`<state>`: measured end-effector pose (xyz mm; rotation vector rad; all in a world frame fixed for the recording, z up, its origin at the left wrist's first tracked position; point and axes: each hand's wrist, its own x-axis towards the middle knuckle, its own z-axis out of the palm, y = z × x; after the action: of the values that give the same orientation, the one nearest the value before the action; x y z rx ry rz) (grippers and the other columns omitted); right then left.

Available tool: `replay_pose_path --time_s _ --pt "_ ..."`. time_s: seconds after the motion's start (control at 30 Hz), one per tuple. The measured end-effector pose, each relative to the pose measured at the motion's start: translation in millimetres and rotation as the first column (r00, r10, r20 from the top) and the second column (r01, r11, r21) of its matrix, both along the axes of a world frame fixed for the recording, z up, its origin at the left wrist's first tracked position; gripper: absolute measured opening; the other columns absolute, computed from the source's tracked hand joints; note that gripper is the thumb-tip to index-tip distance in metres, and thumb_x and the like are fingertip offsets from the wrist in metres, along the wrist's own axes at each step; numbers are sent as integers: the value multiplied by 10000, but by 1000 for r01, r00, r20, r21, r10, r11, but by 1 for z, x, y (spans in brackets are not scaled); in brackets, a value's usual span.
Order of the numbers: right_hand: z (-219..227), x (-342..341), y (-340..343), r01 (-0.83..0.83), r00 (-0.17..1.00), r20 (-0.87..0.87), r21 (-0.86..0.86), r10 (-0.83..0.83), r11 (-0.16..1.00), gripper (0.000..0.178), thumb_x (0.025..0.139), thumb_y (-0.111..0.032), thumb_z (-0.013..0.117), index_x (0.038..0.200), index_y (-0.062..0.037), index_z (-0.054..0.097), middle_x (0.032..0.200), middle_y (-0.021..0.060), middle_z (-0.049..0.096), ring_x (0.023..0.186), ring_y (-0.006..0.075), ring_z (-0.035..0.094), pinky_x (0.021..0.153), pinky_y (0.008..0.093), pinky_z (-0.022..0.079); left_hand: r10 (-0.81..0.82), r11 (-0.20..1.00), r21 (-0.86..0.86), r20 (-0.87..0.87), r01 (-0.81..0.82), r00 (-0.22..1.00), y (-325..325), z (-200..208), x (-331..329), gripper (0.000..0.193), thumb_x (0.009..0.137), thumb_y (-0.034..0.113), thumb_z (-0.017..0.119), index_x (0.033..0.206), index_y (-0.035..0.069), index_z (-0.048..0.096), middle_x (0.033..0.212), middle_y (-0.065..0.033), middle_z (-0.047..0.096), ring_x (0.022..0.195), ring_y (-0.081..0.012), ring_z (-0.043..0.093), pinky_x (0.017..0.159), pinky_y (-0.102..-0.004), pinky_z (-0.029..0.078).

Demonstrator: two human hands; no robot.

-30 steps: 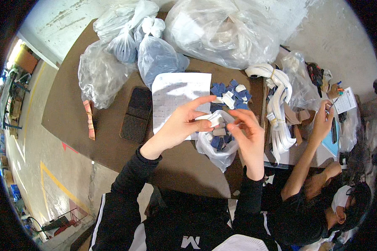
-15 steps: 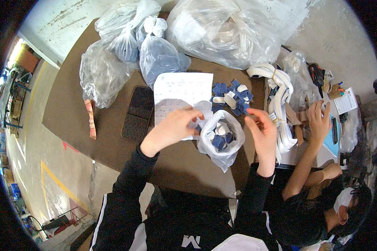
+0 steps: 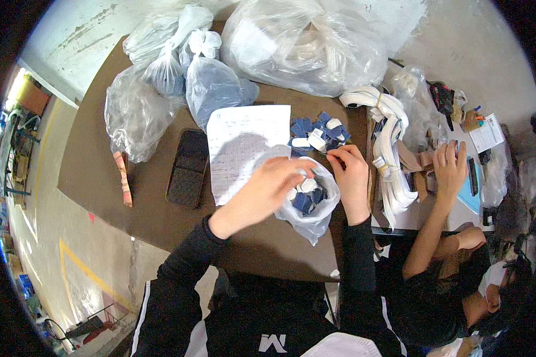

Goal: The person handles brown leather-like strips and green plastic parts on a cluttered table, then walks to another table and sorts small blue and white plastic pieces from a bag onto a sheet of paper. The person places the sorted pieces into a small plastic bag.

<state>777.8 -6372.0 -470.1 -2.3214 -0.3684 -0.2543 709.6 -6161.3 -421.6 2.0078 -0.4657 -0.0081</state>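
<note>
A small heap of dark-blue and white flat pieces (image 3: 317, 132) lies on the brown table. Just in front of it stands an open clear plastic bag (image 3: 317, 225) with similar blue and white pieces (image 3: 305, 201) inside. My left hand (image 3: 267, 191) reaches over the bag's left rim, fingers curled above the opening; what they hold, if anything, is hidden. At the heap's near right edge, the thumb and fingertips of my right hand (image 3: 350, 177) are pinched together, and I cannot make out what is between them. A written paper sheet (image 3: 235, 140) lies left of the heap, partly behind my left hand.
A black phone (image 3: 187, 169) and a reddish paper strip (image 3: 124, 179) lie on the left. Tied plastic bags (image 3: 214, 89) and a large clear bag (image 3: 304, 53) line the far side. White bundled strips (image 3: 393, 178) lie at right, beside a co-worker's hand (image 3: 451, 169).
My left hand has moved right, from beside the bag to over its opening. My right hand has moved left to the heap's edge, its fingers closing together. The view has shifted slightly.
</note>
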Motion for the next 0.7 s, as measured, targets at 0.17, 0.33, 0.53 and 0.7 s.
replay_pose_path --time_s 0.17,0.33,0.53,0.7 --pt "13 -5 -5 114 993 -27 239 -111 964 119 896 -75 649 965 16 680 796 62 665 741 97 577 661 248 455 12 988 146 293 -57 956 -14 -17 -3 330 866 108 649 1196 108 632 1360 -129 522 1270 -270 482 1038 -445 369" --pt "50 -32 -7 159 921 -374 608 105 778 127 893 -89 662 969 7 695 812 -9 645 750 55 553 700 188 418 154 979 110 140 -170 978 2 -17 -1 260 861 135 662 1117 90 684 1296 -139 583 1069 -265 608 844 -387 497" --pt "25 -17 -10 91 991 93 75 -98 993 117 846 -52 666 933 25 681 1036 107 672 869 232 646 820 316 478 155 986 71 -68 -150 986 5 -13 -1 242 879 137 641 1102 47 674 1111 -122 682 787 -259 675 674 -315 527" --pt "2 -5 -13 131 991 -31 -38 -132 991 99 822 -48 681 900 11 694 989 143 666 893 276 658 765 340 499 144 987 84 -85 -137 986 8 -12 0 240 879 131 639 1098 37 672 1104 -118 684 814 -255 680 688 -323 526"
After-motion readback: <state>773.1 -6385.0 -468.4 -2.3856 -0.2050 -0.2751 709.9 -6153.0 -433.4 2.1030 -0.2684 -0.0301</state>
